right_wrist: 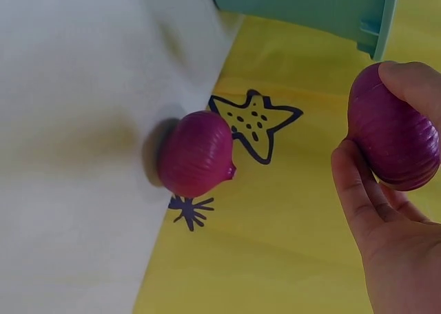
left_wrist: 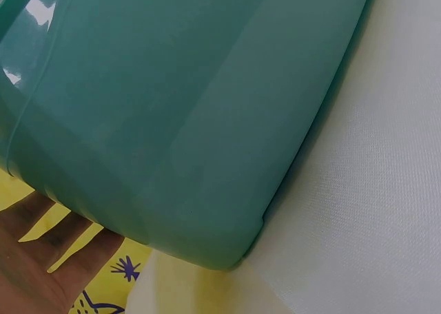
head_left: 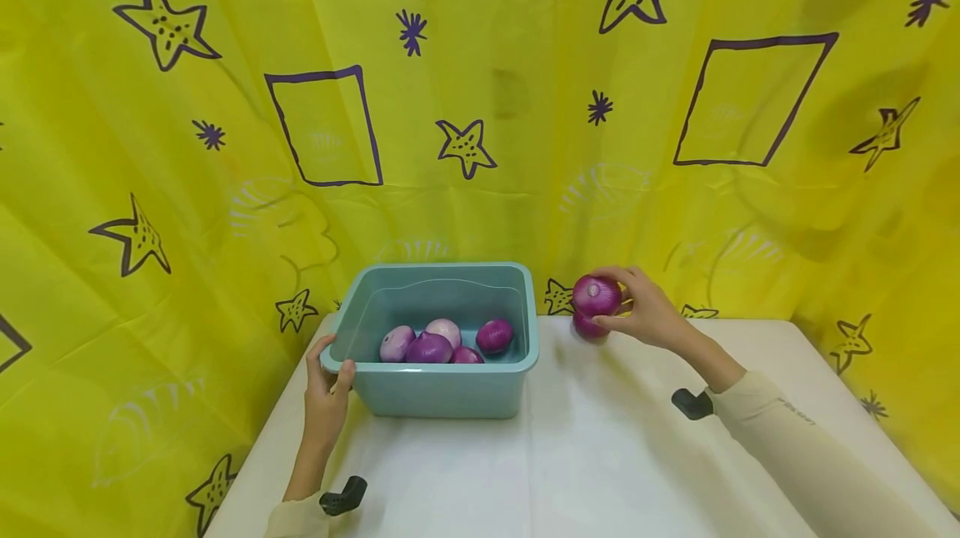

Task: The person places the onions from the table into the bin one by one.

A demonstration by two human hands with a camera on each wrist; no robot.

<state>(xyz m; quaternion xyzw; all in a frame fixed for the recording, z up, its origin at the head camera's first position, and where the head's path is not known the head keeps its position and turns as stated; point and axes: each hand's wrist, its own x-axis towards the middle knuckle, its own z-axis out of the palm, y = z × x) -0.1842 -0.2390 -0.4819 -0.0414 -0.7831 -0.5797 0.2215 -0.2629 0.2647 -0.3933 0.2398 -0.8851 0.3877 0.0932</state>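
My right hand (head_left: 643,309) grips a red onion (head_left: 596,295) between thumb and fingers, above the table. In the right wrist view this held onion (right_wrist: 393,131) is apart from a second red onion (right_wrist: 196,154), which sits on the white table near its back edge. To the left stands a teal plastic bin (head_left: 442,392) with several red onions inside, among them a dark one (head_left: 495,336) at the right and a paler one (head_left: 397,344) at the left. My left hand (head_left: 326,396) holds the bin's front left corner, thumb on the rim, with fingers along the left side.
The white table (head_left: 600,455) runs back to a yellow curtain (head_left: 510,221) printed with starfish, which hangs behind and at both sides. A black wrist strap piece (head_left: 692,404) shows at my right sleeve, and another (head_left: 343,496) at the left.
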